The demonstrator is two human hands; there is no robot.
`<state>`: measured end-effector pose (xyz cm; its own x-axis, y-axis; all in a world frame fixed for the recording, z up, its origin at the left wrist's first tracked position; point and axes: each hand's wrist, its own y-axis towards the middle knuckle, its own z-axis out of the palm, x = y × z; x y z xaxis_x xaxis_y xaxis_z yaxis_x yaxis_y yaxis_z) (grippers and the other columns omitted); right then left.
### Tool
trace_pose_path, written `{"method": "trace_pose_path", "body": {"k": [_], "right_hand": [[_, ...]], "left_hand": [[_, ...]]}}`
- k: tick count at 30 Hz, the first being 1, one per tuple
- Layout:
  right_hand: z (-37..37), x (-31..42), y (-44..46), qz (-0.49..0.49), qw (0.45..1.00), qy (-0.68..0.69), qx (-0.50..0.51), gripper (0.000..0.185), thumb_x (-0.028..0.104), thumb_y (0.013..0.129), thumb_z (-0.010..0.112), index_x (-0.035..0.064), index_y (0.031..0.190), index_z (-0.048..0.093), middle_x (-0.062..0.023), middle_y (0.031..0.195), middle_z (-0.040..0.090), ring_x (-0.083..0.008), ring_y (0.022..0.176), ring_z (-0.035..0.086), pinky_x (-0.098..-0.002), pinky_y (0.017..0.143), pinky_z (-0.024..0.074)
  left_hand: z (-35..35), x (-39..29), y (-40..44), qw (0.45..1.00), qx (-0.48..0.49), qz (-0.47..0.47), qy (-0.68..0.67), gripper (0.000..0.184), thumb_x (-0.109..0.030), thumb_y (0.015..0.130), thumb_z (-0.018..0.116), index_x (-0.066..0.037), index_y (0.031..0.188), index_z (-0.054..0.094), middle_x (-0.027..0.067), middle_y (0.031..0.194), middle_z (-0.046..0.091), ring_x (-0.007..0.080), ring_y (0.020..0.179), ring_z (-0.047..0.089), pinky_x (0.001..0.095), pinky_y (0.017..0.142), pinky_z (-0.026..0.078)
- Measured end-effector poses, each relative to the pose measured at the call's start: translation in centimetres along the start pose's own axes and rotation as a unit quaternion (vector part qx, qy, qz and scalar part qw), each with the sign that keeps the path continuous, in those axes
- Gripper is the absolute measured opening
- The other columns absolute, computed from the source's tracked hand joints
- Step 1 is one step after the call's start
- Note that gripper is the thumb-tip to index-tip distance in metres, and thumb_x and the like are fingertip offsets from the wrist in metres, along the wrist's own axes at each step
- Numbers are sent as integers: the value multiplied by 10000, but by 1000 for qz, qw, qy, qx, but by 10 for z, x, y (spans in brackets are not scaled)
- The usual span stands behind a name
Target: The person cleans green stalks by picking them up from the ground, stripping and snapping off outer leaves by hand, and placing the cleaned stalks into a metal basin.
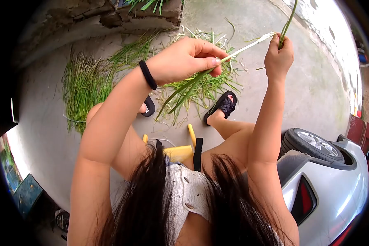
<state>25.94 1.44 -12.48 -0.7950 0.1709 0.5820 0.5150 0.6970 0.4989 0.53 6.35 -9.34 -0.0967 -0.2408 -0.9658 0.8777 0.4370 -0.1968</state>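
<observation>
Hands, 2. Your left hand (197, 57): thumb and fingers pinching stalk (246, 48), leaves (188, 87) trailing below. Your right hand (280, 53): closed round green stem (289, 23), fingertips at stalk's white end. Stalk slants between your 2 hands, above heap (211, 87). Pile (81, 84): left of heap. Ledge (149, 20): edge beyond heap. Room on your right: floor (250, 88) stretching from heap toward car (344, 184) and wall (332, 30).
</observation>
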Motion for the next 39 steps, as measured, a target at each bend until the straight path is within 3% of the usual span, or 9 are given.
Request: {"method": "trace_pose_path", "body": {"k": [7, 16, 19, 22, 25, 29, 33, 36, 39], "right_hand": [[-17, -34, 12, 119, 990, 5, -77, 192, 187, 825, 595, -2, 809, 626, -51, 672, 582, -123, 569, 510, -276, 540, 413], [-16, 13, -3, 135, 976, -1, 173, 322, 313, 714, 732, 14, 698, 612, -13, 605, 591, -75, 527, 486, -229, 513, 400], [-8, 27, -12, 137, 970, 32, 199, 339, 336, 738, 708, 12, 768, 612, -15, 585, 576, -85, 494, 460, -238, 486, 379], [-10, 41, -11, 139, 952, -41, 271, 337, 337, 768, 678, 16, 842, 609, -11, 567, 558, -87, 489, 470, -244, 474, 379], [-2, 38, -21, 92, 974, -15, 209, 302, 317, 790, 657, 28, 869, 619, -5, 524, 516, -77, 466, 467, -238, 455, 373], [7, 62, -36, 221, 912, 215, 271, 223, 253, 803, 643, 37, 855, 641, 7, 501, 490, -57, 423, 436, -219, 425, 346], [13, 48, -37, 57, 965, 31, 255, 213, 237, 822, 628, 26, 853, 633, 6, 572, 570, -47, 431, 448, -194, 429, 356], [16, 55, -40, 195, 924, 198, 263, 231, 243, 850, 592, 16, 860, 632, -11, 649, 613, -48, 460, 466, -187, 434, 352], [22, 79, -60, 278, 766, 395, 424, 365, 276, 953, 383, -16, 1110, 537, -92, 1010, 617, -64, 492, 468, -176, 395, 292]], "left_hand": [[-10, -3, -9, 999, 21, -23, -45, 257, -99, 906, 475, 2, 1134, 537, 38, 847, 606, 95, 793, 570, 227, 738, 452], [-38, 14, 7, 969, -136, -2, -206, 290, -137, 939, 412, 5, 1184, 473, -4, 841, 522, 75, 780, 516, 206, 703, 439], [-55, 39, 23, 941, -155, 31, -301, 203, -132, 922, 441, 2, 1057, 512, 46, 858, 539, 110, 774, 540, 229, 647, 457], [-50, 20, 20, 915, -156, 24, -372, 185, -161, 934, 422, -11, 991, 513, -9, 726, 435, 88, 624, 409, 218, 569, 354], [-54, 20, 21, 908, -179, 26, -377, 203, -166, 943, 387, -15, 1021, 499, -1, 730, 432, 89, 614, 404, 221, 566, 359], [-60, 16, 23, 891, -188, 37, -412, 197, -169, 944, 389, -17, 986, 506, -7, 721, 427, 81, 604, 394, 209, 550, 358], [-68, 10, 21, 886, -204, 55, -412, 201, -178, 944, 393, -19, 966, 514, -16, 717, 426, 77, 606, 394, 202, 548, 364], [-74, 10, 20, 886, -201, 69, -412, 201, -175, 944, 389, -19, 967, 513, -18, 715, 423, 76, 610, 398, 203, 547, 363], [-81, 8, 17, 878, -221, 82, -417, 201, -171, 945, 377, -21, 952, 510, -17, 712, 417, 75, 608, 395, 204, 549, 364]]}}
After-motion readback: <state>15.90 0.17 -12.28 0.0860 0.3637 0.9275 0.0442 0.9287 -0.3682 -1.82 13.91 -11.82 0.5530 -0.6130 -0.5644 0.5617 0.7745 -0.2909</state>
